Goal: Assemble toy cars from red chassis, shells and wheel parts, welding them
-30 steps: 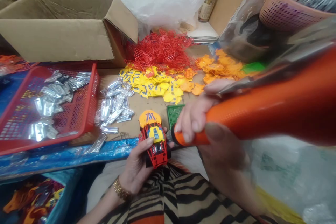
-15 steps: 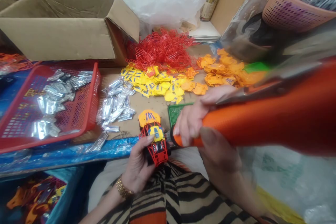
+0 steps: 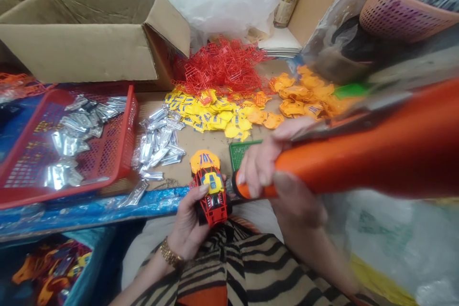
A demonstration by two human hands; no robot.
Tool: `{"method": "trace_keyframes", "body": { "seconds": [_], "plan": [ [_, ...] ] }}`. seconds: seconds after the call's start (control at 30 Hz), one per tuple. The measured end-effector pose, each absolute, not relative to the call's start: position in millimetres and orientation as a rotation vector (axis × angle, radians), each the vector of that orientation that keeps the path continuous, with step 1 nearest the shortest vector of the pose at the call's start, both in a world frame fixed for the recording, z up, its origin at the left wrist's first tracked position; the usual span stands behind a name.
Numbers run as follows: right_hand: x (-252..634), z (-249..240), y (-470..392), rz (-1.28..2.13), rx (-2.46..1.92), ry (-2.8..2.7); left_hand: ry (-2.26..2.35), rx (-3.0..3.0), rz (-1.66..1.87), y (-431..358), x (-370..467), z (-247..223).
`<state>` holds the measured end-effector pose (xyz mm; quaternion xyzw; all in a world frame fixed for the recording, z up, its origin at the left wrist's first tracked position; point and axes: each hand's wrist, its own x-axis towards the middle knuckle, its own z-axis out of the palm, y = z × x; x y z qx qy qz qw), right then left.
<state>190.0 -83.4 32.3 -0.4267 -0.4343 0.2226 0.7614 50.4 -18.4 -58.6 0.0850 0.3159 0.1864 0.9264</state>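
A small toy car (image 3: 212, 182) with an orange hood, yellow roof and red frame is held by my left hand (image 3: 191, 222), its thumb on the car's left side. My right hand (image 3: 265, 167) is wrapped round the front of a large orange power tool (image 3: 340, 153), blurred toward the right. The tool's tip meets the car's right side; the exact contact spot is too small to tell. Beyond the car lie yellow parts (image 3: 218, 117), a tangle of red frames (image 3: 225, 69), orange shells (image 3: 304, 93) and silver pieces (image 3: 159, 141).
A red basket (image 3: 122, 148) with silver pieces stands at left, before an open cardboard box (image 3: 79, 52). A green tray (image 3: 240, 153) is partly behind my right hand. A blue bin (image 3: 84, 277) with coloured parts is at lower left; a pink basket (image 3: 401, 14) at upper right.
The orange tool's rear has shifted slightly upward in the picture. The car has tilted a little in my left hand. Both hands keep their grips.
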Motion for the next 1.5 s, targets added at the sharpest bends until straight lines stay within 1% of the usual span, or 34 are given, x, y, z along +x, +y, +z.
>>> {"method": "trace_keyframes", "body": {
  "seconds": [0.1, 0.23, 0.4, 0.6, 1.0, 1.5],
  "plan": [
    [199.2, 37.0, -84.0, 0.489, -0.752, -0.901, 0.599, 0.164, 0.407, -17.7, 49.4, -59.6],
    [220.9, 35.2, -85.0, 0.356, -0.847, -0.873, 0.512, 0.195, 0.426, -15.0, 44.1, -60.7],
    [250.7, 15.7, -82.7, 0.249, -0.878, -0.832, 0.353, 0.221, 0.339, -10.1, 33.2, -63.4],
    [258.1, -2.1, -73.4, 0.223, -1.000, -0.812, 0.271, 0.231, 0.248, -8.9, 29.8, -57.6],
    [259.8, -17.7, -68.8, 0.239, -1.032, -0.837, 0.468, 0.290, 0.323, -12.1, 42.6, -46.0],
    [258.4, -22.9, -68.3, 0.235, -1.104, -0.796, 0.471, 0.243, 0.275, -9.5, 42.7, -60.7]
  ]
}}
